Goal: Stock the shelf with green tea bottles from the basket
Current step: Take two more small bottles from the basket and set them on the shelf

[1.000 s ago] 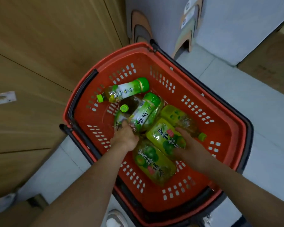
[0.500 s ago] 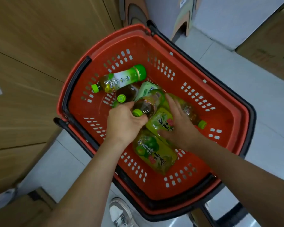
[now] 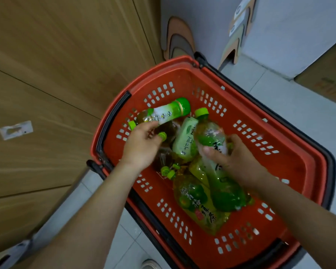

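Right hand (image 3: 239, 158): is wrapping thumb and fingers round a large green tea bottle (image 3: 211, 140) lying across the pile in the red basket (image 3: 299, 144).
Left hand (image 3: 142, 146): is reaching over a small bottle (image 3: 163, 113); its grip is blurred and cannot be told.
Risk: the smooth, rounded plastic is likely slipping under a one-handed grip, which could set neighbouring bottles rolling.
Materials: glossy film labels are covering clear plastic, and the rigid basket is perforated.
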{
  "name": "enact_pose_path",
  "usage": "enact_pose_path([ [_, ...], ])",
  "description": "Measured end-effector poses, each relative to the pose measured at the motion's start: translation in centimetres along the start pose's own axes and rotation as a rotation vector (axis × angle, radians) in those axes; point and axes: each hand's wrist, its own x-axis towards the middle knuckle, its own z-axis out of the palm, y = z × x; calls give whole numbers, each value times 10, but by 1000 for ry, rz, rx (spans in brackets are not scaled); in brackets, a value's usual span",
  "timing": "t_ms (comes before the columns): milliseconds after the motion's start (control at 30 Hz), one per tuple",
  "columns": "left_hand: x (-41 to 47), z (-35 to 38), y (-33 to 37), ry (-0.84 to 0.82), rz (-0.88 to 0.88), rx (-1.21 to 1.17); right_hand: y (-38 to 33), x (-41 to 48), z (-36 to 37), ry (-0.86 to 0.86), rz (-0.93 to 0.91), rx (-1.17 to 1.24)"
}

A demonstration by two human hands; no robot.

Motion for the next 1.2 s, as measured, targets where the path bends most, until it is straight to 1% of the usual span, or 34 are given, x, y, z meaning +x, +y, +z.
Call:
enact_pose_path([
  [33, 10, 4, -12, -11, 28, 317, 8, 1, -2, 35, 85, 94],
  [67, 20, 5, -22, -23, 28, 524, 14, 1, -5, 62, 140, 165],
  [100, 31, 4, -29, -26, -6, 622, 18, 1, -8, 78, 168, 196],
  [200, 59, 3, -40, 16, -60, 710, 29, -1, -17, 92, 164, 170],
  [267, 71, 8, -40, 24, -94, 761, 31, -3, -18, 96, 159, 222],
  [367, 79, 12, -39, 75, -187, 745, 33, -4, -20, 85, 182, 338],
  [433, 82, 12, -43, 67, -216, 778, 32, -6, -19, 86, 183, 386],
  [467, 83, 12, -47, 64, -218, 763, 32, -7, -20, 87, 183, 405],
  [533, 79, 12, -49, 96, -212, 638, 30, -8, -21, 67, 162, 415],
  [600, 70, 10, -44, 156, -118, 532, 29, -11, -21, 34, 132, 393],
  [633, 65, 9, -38, 175, -46, 519, 29, -13, -20, 32, 127, 384],
  [700, 49, 10, -21, 162, 105, 571, 27, -18, -19, 42, 128, 392],
  [767, 28, 13, -4, 154, 185, 581, 25, -25, -16, 47, 137, 415],
  [833, 6, 11, 11, 168, 219, 534, 20, -33, -15, 50, 146, 447],
  [1000, -62, -8, 30, 129, 193, 378, -3, -58, -20, -11, 159, 584],
  [1100, -106, -27, 36, 129, 68, 97, -19, -75, -25, -89, 134, 608],
  [1200, -144, -57, 45, 143, -11, -80, -43, -93, -28, -170, 95, 586],
])
